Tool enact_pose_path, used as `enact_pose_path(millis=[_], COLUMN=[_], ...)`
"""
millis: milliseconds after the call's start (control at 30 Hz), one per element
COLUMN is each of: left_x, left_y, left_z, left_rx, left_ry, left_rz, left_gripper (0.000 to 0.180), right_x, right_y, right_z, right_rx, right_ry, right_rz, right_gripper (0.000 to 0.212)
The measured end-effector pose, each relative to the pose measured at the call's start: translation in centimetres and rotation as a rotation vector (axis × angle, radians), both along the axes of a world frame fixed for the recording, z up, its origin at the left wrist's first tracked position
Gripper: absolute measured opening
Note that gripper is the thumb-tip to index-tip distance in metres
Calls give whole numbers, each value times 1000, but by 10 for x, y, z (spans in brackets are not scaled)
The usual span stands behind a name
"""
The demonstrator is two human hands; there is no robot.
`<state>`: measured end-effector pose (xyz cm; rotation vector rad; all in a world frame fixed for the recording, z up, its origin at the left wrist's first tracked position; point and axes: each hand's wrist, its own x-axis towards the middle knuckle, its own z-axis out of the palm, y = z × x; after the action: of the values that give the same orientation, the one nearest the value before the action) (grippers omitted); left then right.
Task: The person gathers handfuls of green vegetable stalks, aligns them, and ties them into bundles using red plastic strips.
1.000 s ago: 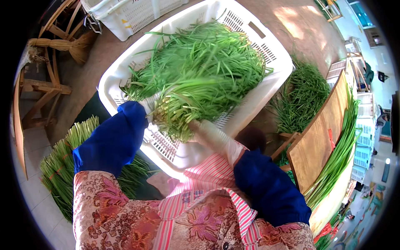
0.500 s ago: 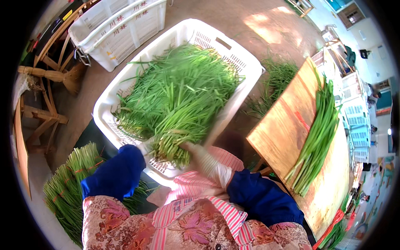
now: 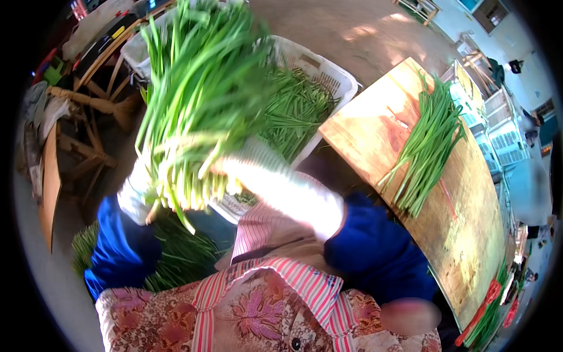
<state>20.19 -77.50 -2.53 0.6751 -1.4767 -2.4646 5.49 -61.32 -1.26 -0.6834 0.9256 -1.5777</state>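
Between my two gloved hands rises a large bunch of garlic chives [image 3: 193,100], pale stems down and green leaves up, its upper part blurred. My left hand [image 3: 136,190] grips the stem end from the left, its fingers partly behind the stems. From the right, my right hand [image 3: 246,173] in a white glove closes round the bunch, smeared by motion. Behind them is a white perforated crate [image 3: 349,85] with more garlic chives [image 3: 299,111] inside, partly hidden by the lifted bunch. A smaller bunch of garlic chives [image 3: 425,144] lies on the wooden board at my right.
The wooden board [image 3: 469,246] stands close beside my right arm, a red tie [image 3: 448,199] on it. Tied green bundles [image 3: 182,252] lie low at my left. Wooden frames [image 3: 88,141] and a broom [image 3: 126,111] stand at the far left, and stacked light crates [image 3: 504,141] at the right.
Both hands have lifted the bunch from the crate, up and to the left. My body has turned somewhat, so the crate and board appear shifted. Fewer chives show in the crate.
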Motion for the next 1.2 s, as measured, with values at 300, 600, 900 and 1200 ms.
enact_pose_path(millis=[300, 600, 900, 1200], left_x=[-71, -174, -192, -210], left_y=[79, 333, 528, 525], left_z=[96, 108, 45, 27], left_rx=[-91, -27, -567, -828], left_ry=[386, 479, 359, 300], left_rz=[-300, -1230, -1640, -1362], left_gripper=[61, 51, 45, 34], right_x=[-49, 46, 64, 74], right_y=[143, 423, 576, 618], right_z=[120, 195, 117, 163], right_rx=[-160, 406, 2229, 1876], right_ry=[966, 768, 1092, 794], right_rz=[-535, -1516, -100, -946], right_gripper=[43, 33, 51, 47])
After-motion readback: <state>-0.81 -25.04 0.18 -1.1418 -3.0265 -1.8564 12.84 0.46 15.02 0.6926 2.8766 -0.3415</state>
